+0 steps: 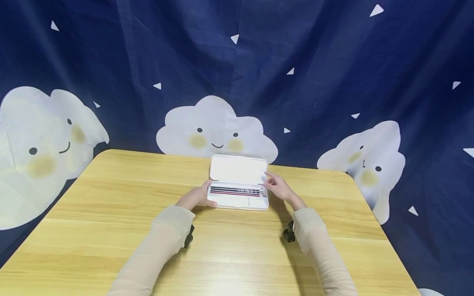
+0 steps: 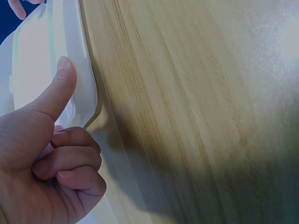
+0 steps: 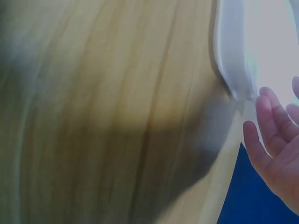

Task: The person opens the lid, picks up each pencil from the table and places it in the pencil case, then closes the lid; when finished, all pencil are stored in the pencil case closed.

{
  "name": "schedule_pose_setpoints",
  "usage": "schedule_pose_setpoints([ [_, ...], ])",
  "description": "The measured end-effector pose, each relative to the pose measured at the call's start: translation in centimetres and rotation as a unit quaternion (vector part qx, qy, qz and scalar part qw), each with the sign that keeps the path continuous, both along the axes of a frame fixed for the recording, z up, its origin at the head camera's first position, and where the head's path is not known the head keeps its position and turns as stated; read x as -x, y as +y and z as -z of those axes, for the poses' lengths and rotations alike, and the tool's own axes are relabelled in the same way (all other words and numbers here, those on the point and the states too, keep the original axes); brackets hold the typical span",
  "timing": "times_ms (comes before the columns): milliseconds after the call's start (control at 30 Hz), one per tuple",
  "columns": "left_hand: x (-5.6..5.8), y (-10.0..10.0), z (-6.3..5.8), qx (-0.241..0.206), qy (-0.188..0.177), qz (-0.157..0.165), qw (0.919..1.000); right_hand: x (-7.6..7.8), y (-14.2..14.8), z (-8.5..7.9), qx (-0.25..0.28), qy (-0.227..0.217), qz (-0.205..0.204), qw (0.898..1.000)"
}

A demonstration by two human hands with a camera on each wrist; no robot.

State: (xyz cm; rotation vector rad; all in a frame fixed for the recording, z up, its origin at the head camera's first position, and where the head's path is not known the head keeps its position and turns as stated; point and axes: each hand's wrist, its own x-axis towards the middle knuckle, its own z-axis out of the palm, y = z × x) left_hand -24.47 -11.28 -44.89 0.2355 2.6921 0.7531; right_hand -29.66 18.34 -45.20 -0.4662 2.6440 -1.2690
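Note:
A white pencil case lies at the far middle of the table, its lid raised toward the back. Several dark and red pencils lie lengthwise in its base. My left hand grips the left end of the case; in the left wrist view the thumb lies over it while the other fingers curl at its corner. At the opposite end, my right hand has its loosely bent fingers at the lid's right edge. The right wrist view shows fingertips close by the corner of the case.
The wooden table has rounded far corners. Behind its back edge hangs a dark blue curtain with smiling clouds and white triangles. Each sleeved wrist carries a small black device; one shows beside the right cuff.

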Motion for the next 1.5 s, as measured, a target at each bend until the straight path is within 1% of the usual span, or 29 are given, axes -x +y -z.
schedule_pose_setpoints([
  [200, -0.1, -0.2, 0.0, -0.006, 0.008, 0.004, 0.9999, 0.1, -0.1, 0.4, 0.009, -0.047, 0.022, 0.999],
  [333, -0.2, -0.2, 0.0, -0.007, 0.004, -0.001, 1.0, 0.2, -0.4, 0.5, 0.024, -0.074, 0.021, 0.997],
  [500, -0.1, -0.1, -0.1, -0.011, -0.009, -0.011, 0.9998, 0.2, -0.7, 0.6, 0.04, -0.08, 0.005, 0.996],
  [567, -0.1, 0.0, -0.1, -0.014, -0.01, -0.011, 0.9998, 0.2, -0.7, 0.6, 0.05, -0.087, 0.006, 0.995],
  [700, 0.0, 0.0, -0.1, -0.017, -0.01, -0.011, 0.9997, 0.3, -0.6, 0.7, 0.073, -0.113, 0.023, 0.991],
  [767, 0.0, 0.0, -0.1, -0.019, -0.008, -0.012, 0.9997, 0.3, -0.6, 0.7, 0.088, -0.128, 0.037, 0.987],
  [867, 0.9, -0.3, 1.2, -0.015, -0.005, -0.007, 0.9998, 0.3, -0.6, 0.7, 0.103, -0.147, 0.054, 0.982],
  [900, 1.6, -0.6, 2.7, -0.016, 0.011, 0.002, 0.9998, 0.4, -0.6, 0.7, 0.105, -0.152, 0.058, 0.981],
  [1000, 2.4, -0.8, 3.8, -0.009, 0.008, 0.004, 0.9999, 0.5, -0.4, 0.8, 0.111, -0.164, 0.064, 0.978],
  [1033, 2.3, -0.7, 3.7, -0.011, 0.007, 0.003, 0.9999, 0.5, -0.3, 0.9, 0.112, -0.165, 0.063, 0.978],
  [1100, 1.8, -0.5, 2.9, -0.016, 0.0, -0.004, 0.9999, 0.5, -0.2, 0.9, 0.117, -0.166, 0.064, 0.977],
  [1133, 1.1, -0.2, 1.5, -0.016, -0.016, -0.015, 0.9996, 0.5, -0.1, 0.9, 0.124, -0.168, 0.064, 0.976],
  [1267, 0.2, 0.0, 0.2, -0.014, -0.011, -0.015, 0.9997, 0.4, -0.1, 0.6, 0.149, -0.181, 0.073, 0.969],
  [1400, -0.1, 0.0, -0.1, -0.012, -0.01, -0.016, 0.9998, 0.3, -0.2, 0.3, 0.159, -0.202, 0.094, 0.962],
  [1500, 0.0, 0.0, 0.1, -0.015, -0.003, -0.011, 0.9998, 0.4, -0.4, 0.2, 0.162, -0.212, 0.119, 0.956],
])
